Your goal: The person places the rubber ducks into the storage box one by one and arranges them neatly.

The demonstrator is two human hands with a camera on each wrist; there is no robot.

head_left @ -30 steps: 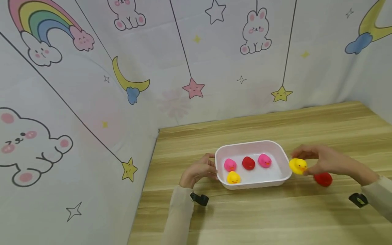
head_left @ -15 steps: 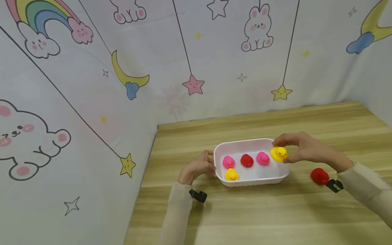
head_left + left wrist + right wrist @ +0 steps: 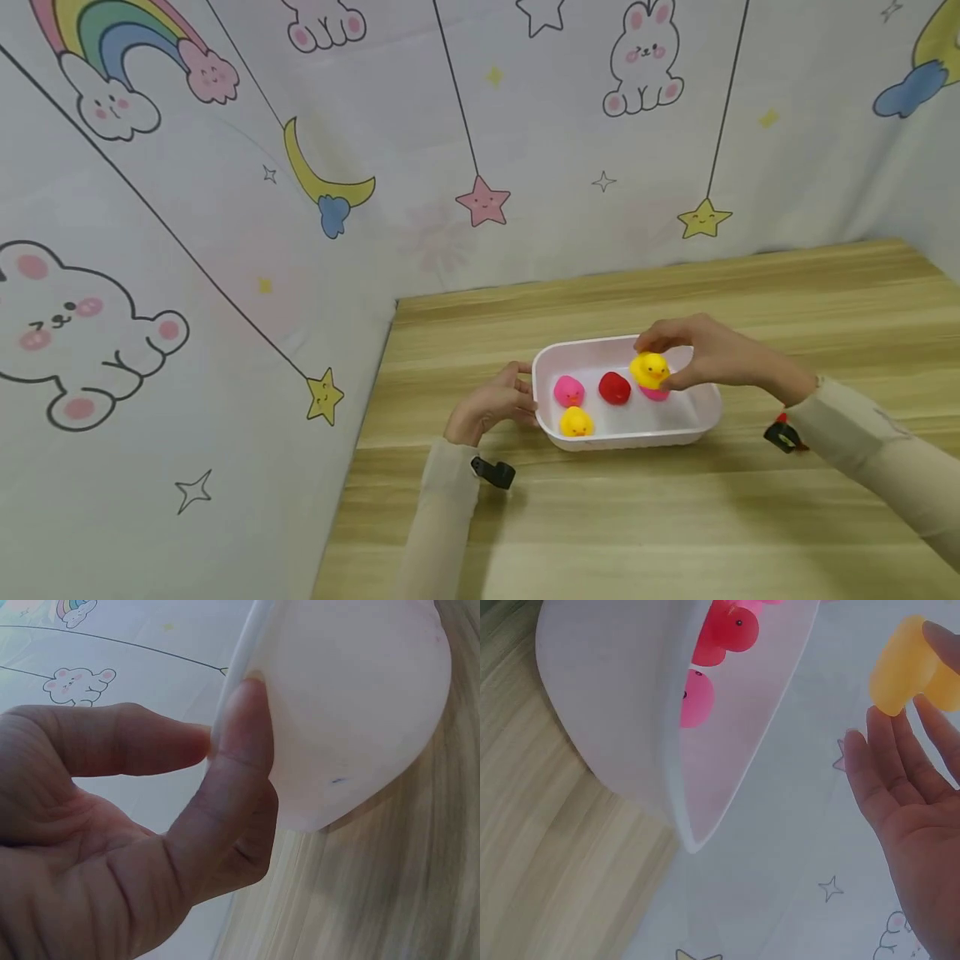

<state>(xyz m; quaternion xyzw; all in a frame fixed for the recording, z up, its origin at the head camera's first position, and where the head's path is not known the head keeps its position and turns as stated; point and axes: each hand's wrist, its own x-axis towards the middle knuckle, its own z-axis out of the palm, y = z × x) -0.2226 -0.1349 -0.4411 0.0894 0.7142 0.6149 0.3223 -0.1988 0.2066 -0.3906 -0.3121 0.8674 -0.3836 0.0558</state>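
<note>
My left hand (image 3: 495, 404) pinches the left rim of a white plastic tub (image 3: 633, 442); the left wrist view shows thumb and finger meeting at the rim (image 3: 240, 664). Over the tub's right part, my right hand (image 3: 708, 354) holds a yellow rubber duck (image 3: 648, 367) between thumb and fingers. In the right wrist view this duck (image 3: 901, 667) is clear of the tub wall. Inside the tub lie a pink duck (image 3: 568, 390), a red duck (image 3: 615, 388), a yellow duck (image 3: 577, 422) and another pink duck (image 3: 657, 395), partly hidden by the held one.
Right of the tub, another red duck (image 3: 782, 417) on the wooden table (image 3: 637, 525) is mostly hidden behind the right wrist's black camera (image 3: 784, 435). A white cloth (image 3: 555, 250) printed with cartoons hangs behind and left of the table.
My right hand has carried the yellow duck leftward, from beside the tub's right end to above the right-hand pink duck. My left hand stays at the rim. The head view has shifted slightly.
</note>
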